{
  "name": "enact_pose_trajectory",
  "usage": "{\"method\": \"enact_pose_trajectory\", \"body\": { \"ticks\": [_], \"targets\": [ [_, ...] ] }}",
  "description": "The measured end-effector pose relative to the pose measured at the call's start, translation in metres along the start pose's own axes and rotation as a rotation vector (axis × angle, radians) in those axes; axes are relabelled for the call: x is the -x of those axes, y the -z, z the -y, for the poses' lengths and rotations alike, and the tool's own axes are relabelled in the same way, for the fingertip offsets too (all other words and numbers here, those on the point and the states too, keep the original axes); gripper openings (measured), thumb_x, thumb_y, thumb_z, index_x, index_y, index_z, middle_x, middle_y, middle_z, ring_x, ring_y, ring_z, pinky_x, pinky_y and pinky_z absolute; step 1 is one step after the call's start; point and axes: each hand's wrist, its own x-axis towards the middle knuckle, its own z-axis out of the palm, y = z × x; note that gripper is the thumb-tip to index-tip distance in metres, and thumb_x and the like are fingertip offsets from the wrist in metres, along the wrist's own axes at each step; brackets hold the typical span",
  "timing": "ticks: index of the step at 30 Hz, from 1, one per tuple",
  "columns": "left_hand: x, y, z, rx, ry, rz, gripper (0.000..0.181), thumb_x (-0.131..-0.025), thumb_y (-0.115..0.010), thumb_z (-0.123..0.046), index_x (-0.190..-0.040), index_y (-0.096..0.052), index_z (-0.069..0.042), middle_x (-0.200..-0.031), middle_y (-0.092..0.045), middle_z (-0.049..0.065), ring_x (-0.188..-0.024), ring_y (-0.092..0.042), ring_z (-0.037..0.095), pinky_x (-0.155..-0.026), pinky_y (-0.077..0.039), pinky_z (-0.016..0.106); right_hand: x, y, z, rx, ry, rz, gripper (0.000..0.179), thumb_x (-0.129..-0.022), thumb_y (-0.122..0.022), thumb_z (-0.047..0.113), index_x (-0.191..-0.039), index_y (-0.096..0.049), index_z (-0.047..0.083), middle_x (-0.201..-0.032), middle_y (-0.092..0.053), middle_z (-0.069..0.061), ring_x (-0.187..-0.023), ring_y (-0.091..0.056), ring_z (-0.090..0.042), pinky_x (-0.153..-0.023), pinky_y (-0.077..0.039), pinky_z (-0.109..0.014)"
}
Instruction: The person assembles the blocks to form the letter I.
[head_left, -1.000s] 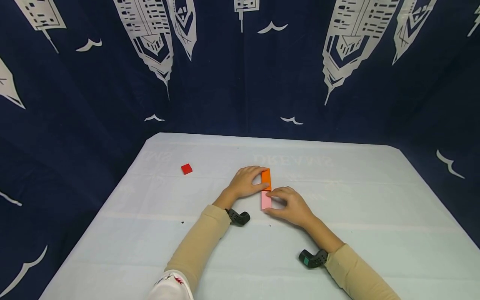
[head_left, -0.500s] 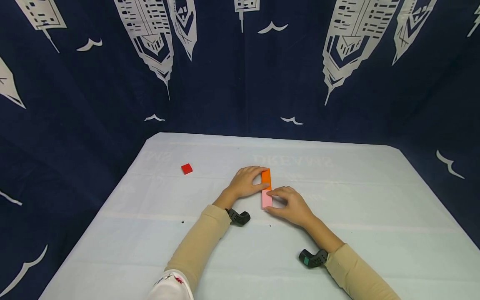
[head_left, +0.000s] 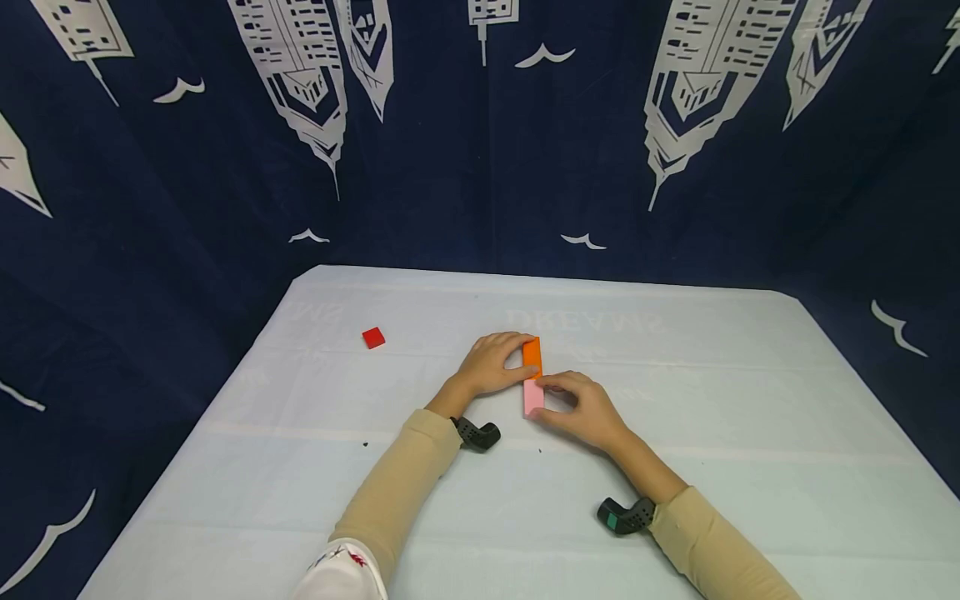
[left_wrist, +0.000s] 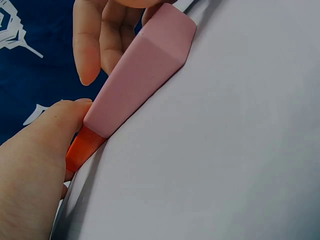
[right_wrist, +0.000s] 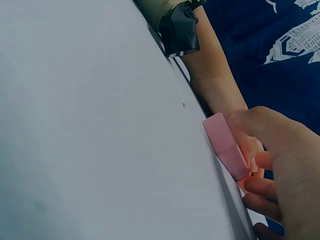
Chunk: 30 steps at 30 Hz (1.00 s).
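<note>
My left hand [head_left: 491,364] holds an orange block [head_left: 532,357] between thumb and fingers near the middle of the table. A pink block [head_left: 533,398] lies directly in front of it, end to end, and the two touch in the left wrist view. My right hand [head_left: 588,408] pinches the pink block, thumb at the near end and fingers at the far end. From the left wrist, the pink block [left_wrist: 140,75] looks long with slanted faces; only a short piece of the orange block [left_wrist: 85,149] shows beyond it.
A small red block [head_left: 373,337] lies apart at the back left of the white-covered table [head_left: 712,400]. A dark blue curtain [head_left: 487,150] with white printed buildings hangs behind. Dark specks [head_left: 365,444] dot the cloth, and each wrist carries a black device [head_left: 628,517].
The pink block has slid slightly away from me, up against the orange block. My right fingers have shifted a little on it, while the left hand stays in place.
</note>
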Motion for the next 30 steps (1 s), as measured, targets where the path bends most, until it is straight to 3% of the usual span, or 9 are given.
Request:
{"method": "enact_pose_trajectory", "body": {
  "ticks": [8,18,30],
  "targets": [
    [-0.001,0.000,-0.001,-0.004,0.002,0.003,0.062,-0.094,-0.056,-0.054,-0.147,-0.044,-0.023,-0.149,-0.044,0.001,-0.139,-0.035,0.022,-0.115,-0.023,0.045,-0.009,0.006,-0.003,-0.048,-0.074,-0.018,0.048,-0.076,-0.085,0.022,-0.116,-0.069,0.002,-0.104,-0.069,-0.007,-0.098,-0.062,-0.025,-0.089,-0.050,-0.045],
    [-0.001,0.001,0.000,0.002,-0.002,-0.002,0.062,-0.094,-0.056,-0.052,-0.146,-0.045,-0.022,-0.148,-0.045,0.001,-0.138,-0.036,0.022,-0.114,-0.024,0.045,-0.026,0.007,-0.009,-0.072,-0.114,0.037,0.054,-0.078,-0.083,0.024,-0.123,-0.065,0.001,-0.111,-0.068,-0.011,-0.103,-0.061,-0.027,-0.092,-0.049,-0.046],
    [-0.001,-0.002,0.001,-0.009,0.000,-0.002,0.062,-0.094,-0.055,-0.053,-0.147,-0.044,-0.022,-0.147,-0.046,0.000,-0.138,-0.036,0.022,-0.114,-0.025,0.045,-0.032,0.001,-0.017,-0.068,-0.144,0.029,0.055,-0.077,-0.083,0.027,-0.123,-0.065,0.002,-0.108,-0.066,-0.010,-0.098,-0.059,-0.026,-0.087,-0.049,-0.044]
  ]
}}
